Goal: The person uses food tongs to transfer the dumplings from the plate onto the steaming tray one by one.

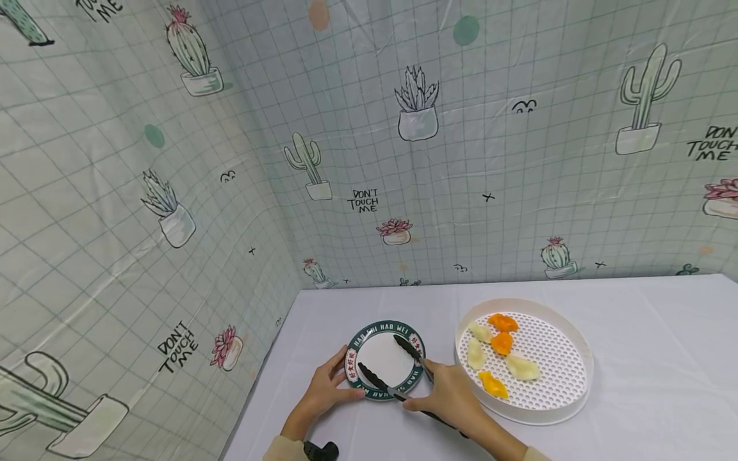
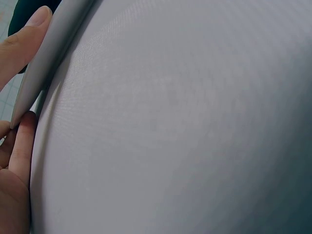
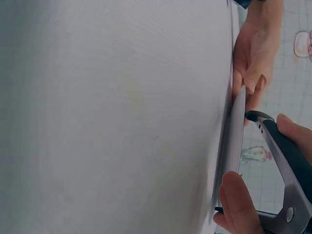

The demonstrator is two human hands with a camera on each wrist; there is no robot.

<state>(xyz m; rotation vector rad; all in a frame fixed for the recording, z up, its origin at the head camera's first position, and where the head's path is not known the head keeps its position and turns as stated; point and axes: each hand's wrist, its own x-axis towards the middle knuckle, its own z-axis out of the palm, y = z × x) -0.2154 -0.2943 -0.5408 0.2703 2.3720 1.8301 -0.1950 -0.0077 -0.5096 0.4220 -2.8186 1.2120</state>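
Observation:
A small round plate [image 1: 387, 358] with a white middle and a dark green lettered rim is at the table's left. My left hand [image 1: 325, 388] grips it at its left and near edge; in the left wrist view the thumb [image 2: 30, 31] lies on one side of the plate [image 2: 41, 63] and fingers are at the other. My right hand [image 1: 448, 398] holds black-and-metal tongs [image 1: 398, 394], with their arms spread apart over the plate and nothing between the tips. The right wrist view shows the tongs [image 3: 287, 195] beside the plate [image 3: 236, 131].
Right of the plate stands a round white perforated tray [image 1: 562, 358] with several pieces on it, some orange [image 1: 502, 343] and some pale yellow [image 1: 522, 368]. A white cloth covers the table [image 1: 646, 358]. Patterned sheets [image 1: 490, 166] rise behind and at the left.

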